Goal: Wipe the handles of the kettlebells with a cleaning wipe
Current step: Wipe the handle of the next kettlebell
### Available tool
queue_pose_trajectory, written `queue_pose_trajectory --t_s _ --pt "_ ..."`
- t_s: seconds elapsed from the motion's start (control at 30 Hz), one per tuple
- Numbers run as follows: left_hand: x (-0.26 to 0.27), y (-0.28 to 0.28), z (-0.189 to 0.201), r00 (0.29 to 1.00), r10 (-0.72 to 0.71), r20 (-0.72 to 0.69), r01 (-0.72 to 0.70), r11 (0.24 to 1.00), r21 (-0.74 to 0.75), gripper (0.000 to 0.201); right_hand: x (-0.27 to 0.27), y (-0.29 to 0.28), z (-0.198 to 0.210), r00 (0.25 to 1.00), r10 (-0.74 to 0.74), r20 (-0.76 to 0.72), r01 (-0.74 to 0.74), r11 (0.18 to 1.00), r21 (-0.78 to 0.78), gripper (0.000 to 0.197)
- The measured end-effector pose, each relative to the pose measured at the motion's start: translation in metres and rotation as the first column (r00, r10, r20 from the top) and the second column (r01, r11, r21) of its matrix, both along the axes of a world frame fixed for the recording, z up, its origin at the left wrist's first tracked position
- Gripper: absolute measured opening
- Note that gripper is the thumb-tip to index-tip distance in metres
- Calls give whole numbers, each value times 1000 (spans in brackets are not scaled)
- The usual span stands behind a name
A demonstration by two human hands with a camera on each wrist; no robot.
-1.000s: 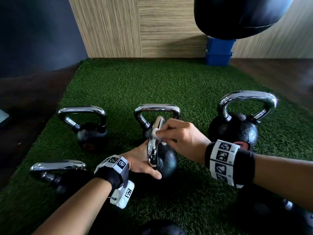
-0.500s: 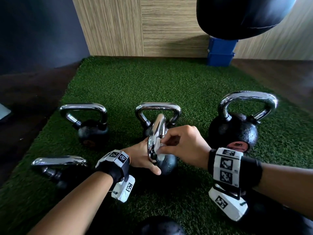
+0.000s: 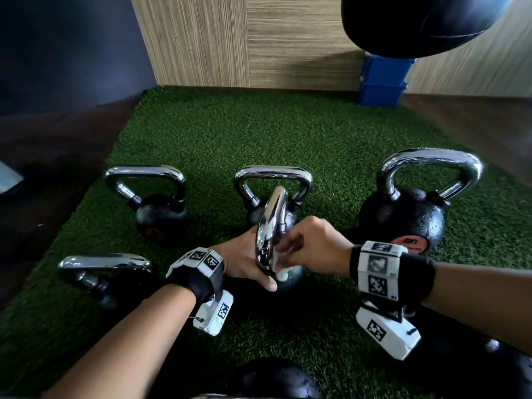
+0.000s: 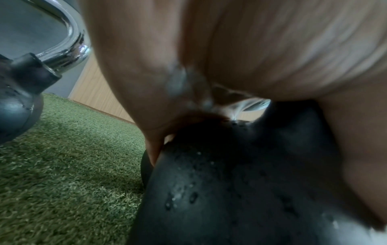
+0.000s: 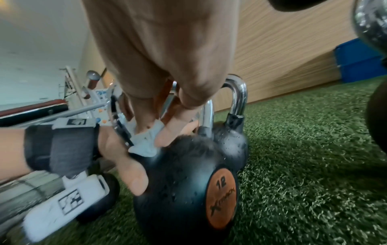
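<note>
Two hands meet at the nearest kettlebell (image 3: 288, 276), which stands on the green turf (image 3: 259, 145): the left hand (image 3: 244, 260) lies against its black ball with fingers straight, thumb pressed on the front, while the right hand (image 3: 313, 249) curls its fingers around a white wipe (image 5: 146, 140) pinched at the foot of the chrome handle (image 3: 272, 226). Behind it stand three more kettlebells, left (image 3: 157, 203), middle (image 3: 273, 182) and, well apart, a larger one on the right (image 3: 408, 208). Farthest off are a wood-panelled wall (image 3: 244, 38) and a blue box (image 3: 383, 82).

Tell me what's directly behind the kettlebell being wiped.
Another kettlebell stands right behind the wiped kettlebell on the turf. Its chrome handle shows; its ball is mostly covered by the near handle and right hand.
</note>
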State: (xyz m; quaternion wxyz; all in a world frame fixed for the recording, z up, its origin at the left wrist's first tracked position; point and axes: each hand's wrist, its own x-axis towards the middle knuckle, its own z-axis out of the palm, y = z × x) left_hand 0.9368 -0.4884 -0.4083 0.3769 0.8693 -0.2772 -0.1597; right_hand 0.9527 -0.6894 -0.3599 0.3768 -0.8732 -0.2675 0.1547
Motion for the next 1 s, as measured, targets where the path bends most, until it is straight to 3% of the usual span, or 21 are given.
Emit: queue_pose_trajectory --t_s 0.1,0.2,0.3,0.4,0.6,0.73,0.83,0.93,1.0 --pt "1 -5 3 973 -169 157 125 959 254 81 9 -2 8 988 6 -156 -2 1000 26 14" --pt "-4 -4 3 999 -25 22 20 981 191 95 10 1 11 925 138 -355 -142 990 14 12" --pt "-5 -2 2 1000 6 10 -8 966 257 88 10 6 9 940 209 -271 -218 976 -5 13" --pt "-8 -3 1 999 15 48 -27 961 276 71 12 6 6 926 250 -284 -229 968 103 9" --pt "-14 -2 0 997 44 58 -56 969 241 70 16 13 -3 902 302 -309 -298 953 59 12" --pt "-20 -4 4 994 66 83 -85 965 250 74 13 12 -4 840 372 -396 -316 927 200 18" --pt "-24 -4 3 988 101 117 -125 967 224 92 10 7 -10 758 378 -532 -221 916 335 26" --pt "-20 -7 -2 976 -13 215 -90 883 460 95 8 8 -14 647 325 -690 28 894 448 26" --pt "-18 -3 -5 990 -16 141 -63 841 537 105 7 11 -15 568 291 -769 251 829 500 22"
